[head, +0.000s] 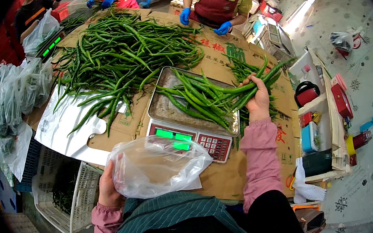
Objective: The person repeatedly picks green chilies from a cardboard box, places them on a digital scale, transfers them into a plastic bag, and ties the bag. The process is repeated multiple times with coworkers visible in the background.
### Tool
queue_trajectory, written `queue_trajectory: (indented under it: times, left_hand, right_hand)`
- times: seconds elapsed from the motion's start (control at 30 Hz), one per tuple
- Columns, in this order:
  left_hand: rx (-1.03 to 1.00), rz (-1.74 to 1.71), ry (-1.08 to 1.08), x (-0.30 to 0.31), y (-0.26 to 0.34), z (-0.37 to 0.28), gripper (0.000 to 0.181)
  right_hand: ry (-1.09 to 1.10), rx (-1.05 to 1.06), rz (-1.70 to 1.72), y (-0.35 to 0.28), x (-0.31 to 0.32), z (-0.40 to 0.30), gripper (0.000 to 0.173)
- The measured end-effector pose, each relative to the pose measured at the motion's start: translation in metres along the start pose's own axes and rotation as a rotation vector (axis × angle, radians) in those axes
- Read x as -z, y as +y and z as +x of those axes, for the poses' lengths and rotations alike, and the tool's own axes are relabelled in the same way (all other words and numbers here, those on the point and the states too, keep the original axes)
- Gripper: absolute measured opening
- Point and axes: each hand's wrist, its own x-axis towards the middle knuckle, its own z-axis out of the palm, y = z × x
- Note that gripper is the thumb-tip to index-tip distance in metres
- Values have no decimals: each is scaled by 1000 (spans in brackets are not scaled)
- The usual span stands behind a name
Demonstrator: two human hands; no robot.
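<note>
My right hand (258,98) is closed around the ends of a bunch of long green chili peppers (201,95), whose other ends spread over the metal pan of a digital scale (158,106). In my left hand (109,187) is the rim of a clear plastic bag (163,181), its mouth open in front of the scale's keypad and partly over the lit green display. A big heap of green chili peppers (120,48) lies beyond the scale. White plastic bags (67,130) lie flat to the left, some peppers on top. A smaller pepper pile (241,67) is beside my right hand.
Cardboard (228,180) covers the table. Filled plastic bags (18,94) hang over its left edge, above a white plastic crate (76,212). A foam box (337,154) with odds and ends stands right, near scissors (290,181). Across the table are several co-workers (220,2) and another scale (49,47).
</note>
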Motion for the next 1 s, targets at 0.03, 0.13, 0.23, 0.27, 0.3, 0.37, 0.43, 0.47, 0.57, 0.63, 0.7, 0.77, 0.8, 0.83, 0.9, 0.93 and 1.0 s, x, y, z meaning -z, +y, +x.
queue_trajectory:
  times: [0.03, 0.13, 0.23, 0.27, 0.3, 0.37, 0.43, 0.47, 0.57, 0.63, 0.7, 0.77, 0.8, 0.83, 0.9, 0.93, 1.0]
  left_hand:
    - [9, -7, 0, 1, 0, 1, 44]
    - [4, 24, 0, 1, 1, -1, 44]
    - [1, 45, -9, -2, -2, 2, 44]
    - [-3, 50, -5, -4, -3, 2, 44]
    - [-13, 88, 4, -10, -4, 4, 44]
    - [-38, 166, 36, -27, -5, 5, 45]
    - [-46, 250, 52, -30, -8, 19, 45]
    - [-71, 278, 79, -55, -10, 19, 45]
    - [-133, 654, 30, -65, -21, 30, 44]
    - [-112, 749, 60, -86, -31, 21, 34]
    - [-144, 752, 5, -86, -42, 19, 30]
    - [-187, 773, -17, -89, -47, 18, 27]
    - [-203, 775, -28, -83, -52, 20, 28]
    - [-219, 777, -40, -77, -56, 22, 28]
    - [-192, 720, 41, -62, -54, 24, 28]
    - [-176, 691, 89, -54, -49, 23, 29]
    - [-150, 533, 177, -65, -25, 13, 32]
  right_hand:
    - [53, 5, 65, -1, 13, 4, 14]
    - [105, -49, 71, 0, 33, -4, 14]
    - [86, -44, 154, 9, 33, -19, 15]
    - [54, -63, 208, 14, 23, -27, 15]
    - [22, -82, 261, 18, 12, -37, 16]
    - [-50, -175, 183, 32, -21, -64, 21]
    - [-163, -272, 21, 55, -43, -84, 24]
    - [-192, -313, -52, 68, -49, -91, 26]
    - [-292, -392, -182, 98, -66, -112, 31]
    - [-278, -441, -88, 116, -72, -122, 32]
    - [-265, -428, -2, 128, -75, -130, 36]
    - [-205, -425, 91, 133, -81, -138, 38]
    - [-218, -435, 88, 137, -81, -143, 40]
    - [-231, -444, 85, 140, -80, -147, 42]
    - [-225, -362, -131, 131, -79, -146, 32]
    - [-198, -244, -111, 122, -78, -142, 27]
    - [-121, -116, -104, 86, -70, -131, 25]
